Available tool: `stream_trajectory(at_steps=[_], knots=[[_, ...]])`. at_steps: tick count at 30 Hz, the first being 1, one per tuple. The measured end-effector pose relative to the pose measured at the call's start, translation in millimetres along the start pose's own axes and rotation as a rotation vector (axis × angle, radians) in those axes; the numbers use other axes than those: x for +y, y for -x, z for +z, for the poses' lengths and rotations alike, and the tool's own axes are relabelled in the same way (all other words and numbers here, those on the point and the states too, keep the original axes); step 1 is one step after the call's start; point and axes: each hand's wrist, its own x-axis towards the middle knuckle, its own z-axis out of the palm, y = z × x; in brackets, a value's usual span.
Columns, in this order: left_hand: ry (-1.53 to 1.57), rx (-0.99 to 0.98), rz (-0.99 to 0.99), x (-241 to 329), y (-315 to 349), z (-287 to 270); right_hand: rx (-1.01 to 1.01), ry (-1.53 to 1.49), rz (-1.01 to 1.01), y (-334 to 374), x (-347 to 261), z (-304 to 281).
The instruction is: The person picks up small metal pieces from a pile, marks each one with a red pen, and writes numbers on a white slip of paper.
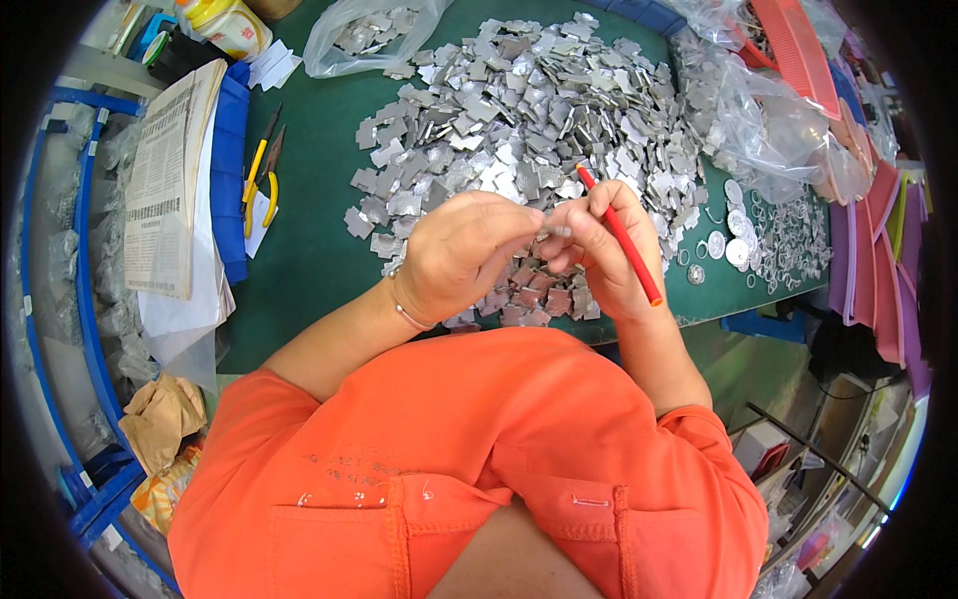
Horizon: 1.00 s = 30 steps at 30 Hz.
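Observation:
Between the fingertips of both hands is a small grey metal piece (555, 232), mostly covered by the fingers. My left hand (461, 245) pinches it from the left, with a thin bracelet at the wrist. My right hand (611, 240) meets it from the right and also carries a red pen (621, 240), tilted between thumb and forefinger. Beyond the hands spreads a large heap of small, flat silvery metal plates (529, 110) with notched edges. Closer to my body, below the hands, lies a smaller group of similar plates (534, 298), partly reddish in tint.
Metal rings and discs (763, 235) lie on the green table (309, 200) at right, near clear plastic bags (763, 120). Yellow-handled pliers (267, 185) rest at left beside a blue bin (232, 170) and a newspaper (170, 190). A bag of plates (374, 35) stands at the back.

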Motion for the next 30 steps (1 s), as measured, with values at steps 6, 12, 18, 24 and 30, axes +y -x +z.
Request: stream_trajectory(at_steps=[6,12,18,24,30], knots=[[-0.024,0.089,-0.071,-1.5,-2.0,-1.6,0.283,0.668,-1.090,-23.9,-35.4,-37.4],[0.048,0.016,-0.208,-8.5,1.3,-2.8,0.832,1.267,-1.236,-57.5,-122.1,-138.7],[-0.125,-0.142,-0.224,-12.0,-0.1,1.9,-0.012,1.208,-0.688,-50.2,-23.0,-33.4],[-0.125,-0.270,-0.186,-21.8,4.2,-2.2,-0.019,1.218,-0.612,-40.1,1.6,-19.9],[-0.035,-0.118,-0.321,-10.7,1.1,0.1,0.099,0.375,-0.279,-21.2,7.3,-20.3]])
